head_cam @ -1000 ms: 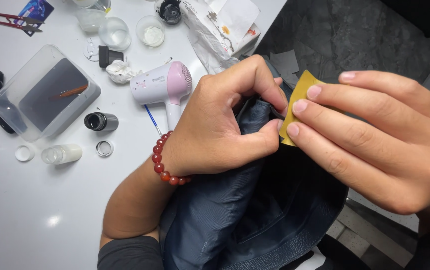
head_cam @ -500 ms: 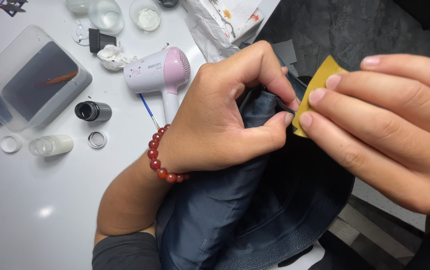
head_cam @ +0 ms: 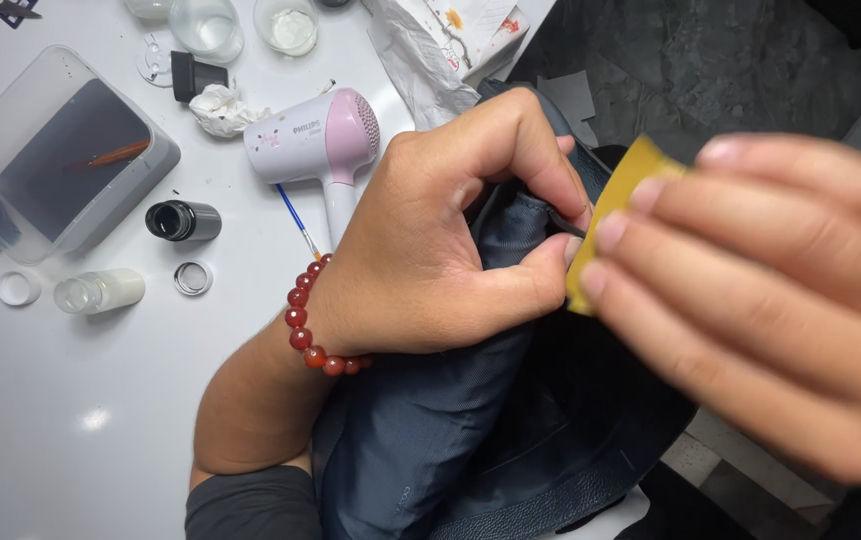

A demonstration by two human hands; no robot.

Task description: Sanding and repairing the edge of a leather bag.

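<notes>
The left hand [head_cam: 430, 235] is curled shut on a fold of the dark blue fabric bag [head_cam: 470, 430], with thumb and forefinger pinching the cloth near a small dark edge at its upper seam. The right hand [head_cam: 750, 300] has its fingers pressed together on a small yellow piece [head_cam: 622, 205], which it holds flat against the bag right beside the left fingertips. The bag hangs over the edge of the white bench [head_cam: 100, 420], partly on it and partly below it. A red bead bracelet [head_cam: 308, 325] sits on the left wrist.

Risks, as judged from this position:

- Slip of the yellow piece. It is held only by fingertip pressure; a shift of the right hand could slide it off the worked spot. The right hand is blurred, so the exact contact cannot be told.
- Loss of cloth tension. If the left pinch relaxes, the fold could go slack and the worked area could wrinkle under the yellow piece.
- Finger contact. The fingertips of both hands lie very close together, so a stroke of the yellow piece could rub the left forefinger.
- Spillage. A small open dark jar [head_cam: 182, 220] and a clear vial [head_cam: 100, 291] stand near the left forearm; a sweep of the elbow could knock them over.
- The pink and white hair dryer [head_cam: 315, 140] and a thin blue brush [head_cam: 298, 222] lie just beside the left wrist and could be pushed
</notes>
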